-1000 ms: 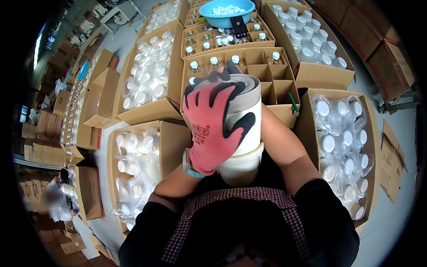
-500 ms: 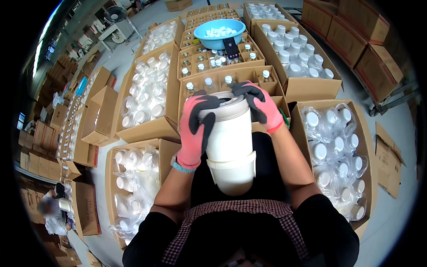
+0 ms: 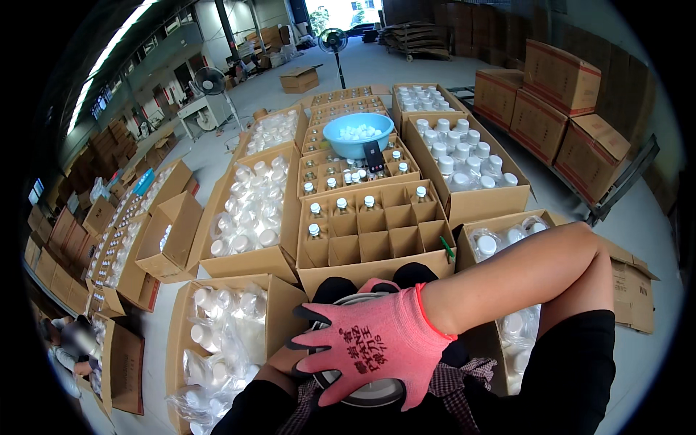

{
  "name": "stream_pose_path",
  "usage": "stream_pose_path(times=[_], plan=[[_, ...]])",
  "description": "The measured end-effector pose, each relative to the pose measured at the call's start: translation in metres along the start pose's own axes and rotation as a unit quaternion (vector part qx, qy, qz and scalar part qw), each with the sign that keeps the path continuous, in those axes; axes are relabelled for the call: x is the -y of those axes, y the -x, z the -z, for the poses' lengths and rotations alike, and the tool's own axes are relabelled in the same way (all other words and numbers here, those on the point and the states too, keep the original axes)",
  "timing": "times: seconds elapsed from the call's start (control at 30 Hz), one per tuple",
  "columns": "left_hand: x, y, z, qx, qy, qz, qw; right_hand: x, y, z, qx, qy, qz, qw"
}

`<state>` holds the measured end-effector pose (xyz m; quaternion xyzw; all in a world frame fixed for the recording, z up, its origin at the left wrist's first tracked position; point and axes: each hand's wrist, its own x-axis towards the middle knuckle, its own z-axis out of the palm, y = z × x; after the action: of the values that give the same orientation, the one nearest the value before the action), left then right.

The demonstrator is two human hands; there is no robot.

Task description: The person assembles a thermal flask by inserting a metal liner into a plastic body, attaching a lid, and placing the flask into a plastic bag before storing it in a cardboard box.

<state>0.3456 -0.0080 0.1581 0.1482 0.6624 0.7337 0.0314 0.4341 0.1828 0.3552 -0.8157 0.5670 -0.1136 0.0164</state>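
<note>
— What are the hands doing?
— The right hand (image 3: pixel 377 346), in a pink glove, lies spread flat over the jar (image 3: pixel 362 391) in the lap. The left hand (image 3: pixel 286 359) is under it; its grip I cannot tell.
— And nearby?
— A divided box (image 3: pixel 377 235) of bottles, just beyond.

There is one view only, from a fisheye camera on the person's head. It looks down and forward, very near to the right hand (image 3: pixel 377 344) at the lower middle. Beyond the hand it reaches over open cartons (image 3: pixel 373 232) to the far floor, and straight edges bend at the rim.
</note>
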Motion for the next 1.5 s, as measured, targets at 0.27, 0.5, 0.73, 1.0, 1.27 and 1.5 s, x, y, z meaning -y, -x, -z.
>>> stream_pose_path(times=[0.27, 0.5, 0.73, 1.0, 1.27, 1.5], plan=[[-0.019, 0.127, -0.062, 0.044, -0.219, -0.014, 0.975, -0.086, 0.127, -0.037, -0.131, -0.209, -0.684, 0.686], [-0.017, 0.092, 0.020, 0.281, 0.009, 0.094, 0.955, 0.011, 0.044, 0.008, 0.022, 0.069, -0.194, 0.978], [0.021, 0.111, -0.094, 0.072, -0.225, 0.003, 0.972, -0.043, 0.141, -0.080, -0.363, -0.393, -0.601, 0.594], [0.031, 0.066, 0.014, 0.379, 0.041, 0.129, 0.916, 0.028, 0.076, -0.029, -0.076, -0.012, -0.258, 0.963], [-0.025, 0.089, -0.007, 0.316, 0.068, 0.182, 0.929, 0.035, 0.081, -0.026, -0.047, 0.000, -0.370, 0.928], [0.044, 0.118, -0.080, 0.024, -0.130, 0.031, 0.991, -0.042, 0.142, -0.079, -0.360, -0.480, -0.568, 0.564]])
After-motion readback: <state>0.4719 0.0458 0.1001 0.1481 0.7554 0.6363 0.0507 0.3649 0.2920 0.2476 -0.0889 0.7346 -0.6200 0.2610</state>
